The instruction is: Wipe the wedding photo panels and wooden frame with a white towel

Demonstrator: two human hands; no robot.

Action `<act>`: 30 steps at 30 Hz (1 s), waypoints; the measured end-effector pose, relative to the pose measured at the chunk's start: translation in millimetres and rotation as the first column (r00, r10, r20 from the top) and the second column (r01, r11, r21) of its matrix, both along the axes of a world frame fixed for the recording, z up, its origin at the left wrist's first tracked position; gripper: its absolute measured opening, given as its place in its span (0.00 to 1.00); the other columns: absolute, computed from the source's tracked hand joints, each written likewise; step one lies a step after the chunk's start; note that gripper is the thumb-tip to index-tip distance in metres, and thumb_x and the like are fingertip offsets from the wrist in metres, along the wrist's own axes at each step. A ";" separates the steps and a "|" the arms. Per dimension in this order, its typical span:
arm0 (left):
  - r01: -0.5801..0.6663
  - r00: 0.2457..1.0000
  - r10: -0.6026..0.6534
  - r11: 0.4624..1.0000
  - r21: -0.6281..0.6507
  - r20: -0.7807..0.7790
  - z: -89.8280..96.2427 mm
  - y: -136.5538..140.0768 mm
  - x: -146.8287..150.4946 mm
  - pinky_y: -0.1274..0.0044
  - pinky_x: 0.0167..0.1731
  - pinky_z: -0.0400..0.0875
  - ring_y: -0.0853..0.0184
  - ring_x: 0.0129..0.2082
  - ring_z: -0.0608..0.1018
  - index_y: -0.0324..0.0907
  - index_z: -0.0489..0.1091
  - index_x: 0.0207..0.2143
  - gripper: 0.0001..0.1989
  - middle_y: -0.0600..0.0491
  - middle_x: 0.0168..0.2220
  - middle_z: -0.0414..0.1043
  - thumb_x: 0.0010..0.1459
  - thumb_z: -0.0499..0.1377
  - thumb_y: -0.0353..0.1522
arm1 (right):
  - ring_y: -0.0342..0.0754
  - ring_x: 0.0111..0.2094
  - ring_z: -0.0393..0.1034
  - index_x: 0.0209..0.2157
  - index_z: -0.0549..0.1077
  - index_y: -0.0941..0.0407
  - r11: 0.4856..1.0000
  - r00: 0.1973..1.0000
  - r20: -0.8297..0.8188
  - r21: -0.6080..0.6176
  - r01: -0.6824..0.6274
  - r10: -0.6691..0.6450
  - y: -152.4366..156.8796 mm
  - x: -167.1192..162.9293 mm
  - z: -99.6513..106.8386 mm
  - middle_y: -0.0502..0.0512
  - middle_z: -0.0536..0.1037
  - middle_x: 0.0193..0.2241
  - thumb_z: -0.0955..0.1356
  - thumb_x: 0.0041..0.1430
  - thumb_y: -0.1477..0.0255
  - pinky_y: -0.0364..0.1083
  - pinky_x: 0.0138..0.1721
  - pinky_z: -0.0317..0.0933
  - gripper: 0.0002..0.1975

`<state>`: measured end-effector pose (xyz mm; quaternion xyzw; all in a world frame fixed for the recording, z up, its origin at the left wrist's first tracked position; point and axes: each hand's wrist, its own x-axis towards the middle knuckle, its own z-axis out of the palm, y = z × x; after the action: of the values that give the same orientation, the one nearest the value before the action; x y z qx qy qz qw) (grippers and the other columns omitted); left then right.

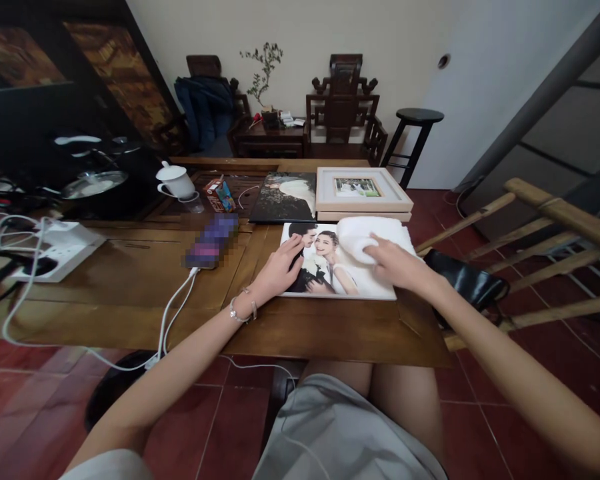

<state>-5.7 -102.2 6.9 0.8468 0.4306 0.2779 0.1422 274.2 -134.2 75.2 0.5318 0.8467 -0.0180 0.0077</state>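
A glossy photo panel (pixel 325 273) showing two people lies flat near the front edge of the wooden table (pixel 300 327). My left hand (pixel 283 263) rests on the panel's left side, fingers stretched out over its edge. On the upper right part of the panel is a white cloth (pixel 353 237), bunched or folded; it could also be a paper towel. My right hand (pixel 397 263) grips this cloth at its right end and presses it on the panel. The fingertips under the cloth are hidden.
Behind the panel lie a dark photo panel (pixel 287 198) and stacked light wooden frames (pixel 363 192). To the left are a phone (pixel 211 241) on a white cable, a small box (pixel 220 195), a lidded white cup (pixel 176 181) and a power strip (pixel 63 250). A wooden chair (pixel 545 247) stands right.
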 end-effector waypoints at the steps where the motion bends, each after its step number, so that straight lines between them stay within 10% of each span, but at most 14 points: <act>1: 0.003 1.000 -0.003 1.000 0.006 0.004 -0.1 0.3 0.0 0.61 0.63 0.55 0.57 0.65 0.59 0.35 0.64 0.58 0.22 0.41 0.63 0.59 0.65 0.47 0.35 | 0.67 0.61 0.56 0.44 0.74 0.62 0.999 0.999 0.008 0.015 -0.035 0.035 -12.5 0.3 -5.7 0.71 0.66 0.58 0.60 0.47 0.88 0.60 0.55 0.59 0.23; 5: 0.005 1.000 -0.005 1.000 0.017 0.015 -0.6 1.3 0.4 0.61 0.63 0.55 0.57 0.65 0.60 0.35 0.65 0.58 0.22 0.41 0.63 0.60 0.65 0.47 0.34 | 0.69 0.67 0.37 0.36 0.76 0.61 0.983 0.987 0.008 0.083 -0.164 0.163 -69.1 -5.1 -21.9 0.65 0.54 0.66 0.60 0.44 0.90 0.69 0.61 0.46 0.21; 12: 0.000 1.000 0.000 1.000 -0.001 0.029 0.0 0.0 -0.6 0.62 0.63 0.55 0.57 0.65 0.60 0.35 0.62 0.59 0.23 0.40 0.63 0.60 0.64 0.47 0.35 | 0.69 0.66 0.37 0.33 0.77 0.59 0.974 0.974 -0.026 -0.007 -0.226 0.226 -118.9 -17.6 -15.5 0.63 0.54 0.66 0.61 0.43 0.89 0.69 0.61 0.47 0.19; 30: 0.007 0.999 -0.007 1.000 -0.002 0.035 2.0 -0.3 -2.0 0.62 0.63 0.54 0.56 0.64 0.61 0.34 0.65 0.57 0.22 0.39 0.63 0.60 0.65 0.47 0.35 | 0.69 0.67 0.34 0.52 0.71 0.59 0.994 0.994 -0.037 0.033 -0.102 0.103 20.2 -21.4 -16.8 0.57 0.48 0.68 0.60 0.49 0.85 0.74 0.60 0.42 0.28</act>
<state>-7.8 -102.5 8.9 0.8432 0.4254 0.2917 0.1515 252.8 -114.0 58.4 0.4874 0.8729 -0.0147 -0.0161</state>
